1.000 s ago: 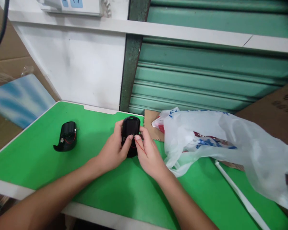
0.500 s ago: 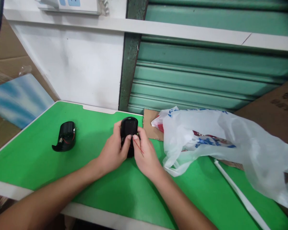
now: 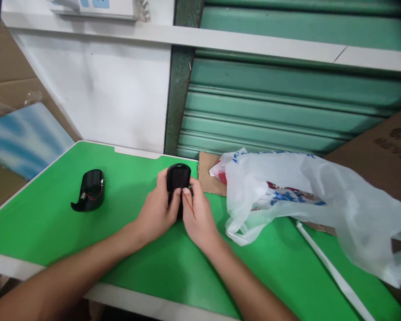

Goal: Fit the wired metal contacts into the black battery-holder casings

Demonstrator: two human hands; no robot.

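Between my two hands is a black plastic housing [image 3: 178, 176] with a rounded top and a hollow inside, held over the green tabletop [image 3: 137, 267]. My left hand [image 3: 158, 203] is closed round its left side, thumb pressed on the inside. On the other side my right hand [image 3: 198, 209] grips it, its thumb close to the left one. A thin red wire [image 3: 189, 204] runs from near the thumb tips across my right hand. The lower part of the housing is hidden by my hands. To the left lies another black housing [image 3: 91, 191], curved, with a red wire attached.
A white plastic bag [image 3: 254, 178] with printed contents lies on the right, over a piece of cardboard [image 3: 209, 180]. A long white strip [image 3: 334, 272] rests near it. Behind the table are a green shutter [image 3: 270, 96] and a white panel [image 3: 120, 93]. A power strip [image 3: 120, 11] sits above.
The red wire has shifted slightly against my right hand, and the housing is tilted a little differently. Both hands keep their hold; the whole view has moved slightly.
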